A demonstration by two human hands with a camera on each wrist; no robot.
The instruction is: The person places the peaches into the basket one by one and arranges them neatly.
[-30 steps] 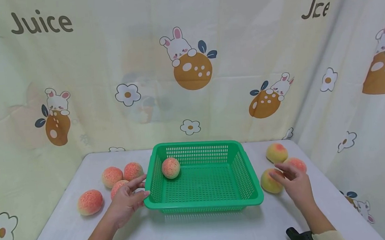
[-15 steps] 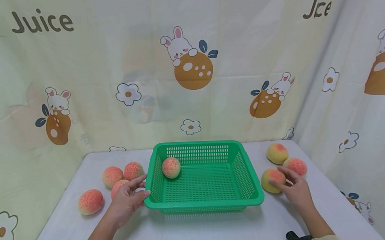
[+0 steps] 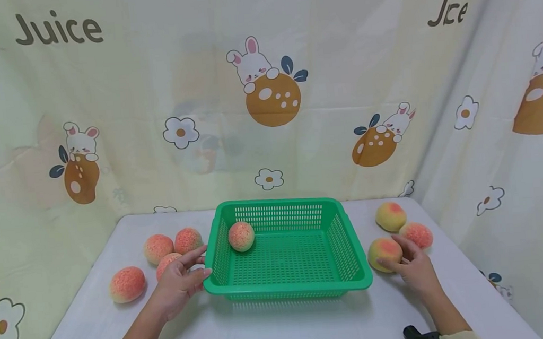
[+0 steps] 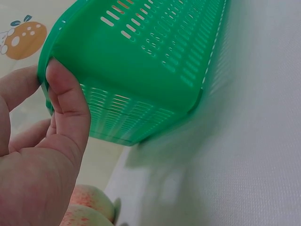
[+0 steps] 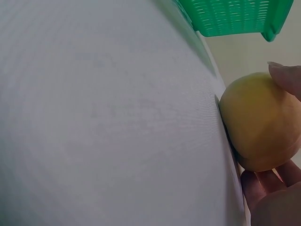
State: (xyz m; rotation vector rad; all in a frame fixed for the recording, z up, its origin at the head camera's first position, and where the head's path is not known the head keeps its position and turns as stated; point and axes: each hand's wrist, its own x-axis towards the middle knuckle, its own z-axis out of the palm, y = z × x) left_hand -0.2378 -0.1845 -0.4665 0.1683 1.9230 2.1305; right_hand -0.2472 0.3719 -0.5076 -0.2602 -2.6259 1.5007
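A green plastic basket (image 3: 288, 290) stands mid-table, with one speckled pink peach (image 3: 241, 237) inside at its left. My left hand (image 3: 181, 285) pinches the basket's left rim; the left wrist view shows the thumb (image 4: 66, 87) against the rim's outer side. On the right, my right hand (image 3: 415, 270) grips a yellow-red peach (image 3: 382, 254) sitting on the table. In the right wrist view, the thumb (image 5: 288, 79) lies on one side of this peach and the fingers (image 5: 263, 183) on the other. A pink peach (image 3: 417, 234) and a yellow peach (image 3: 390, 216) lie just behind.
Several pink peaches lie left of the basket: a nearer peach (image 3: 127, 284), two at the back, and one peach (image 3: 165, 264) partly hidden by my left hand. A printed curtain (image 3: 269, 138) hangs behind the white-covered table (image 3: 284, 331).
My right hand has come down onto the yellow-red peach and its thumb and fingers have closed round it. My left hand and the basket have stayed in place.
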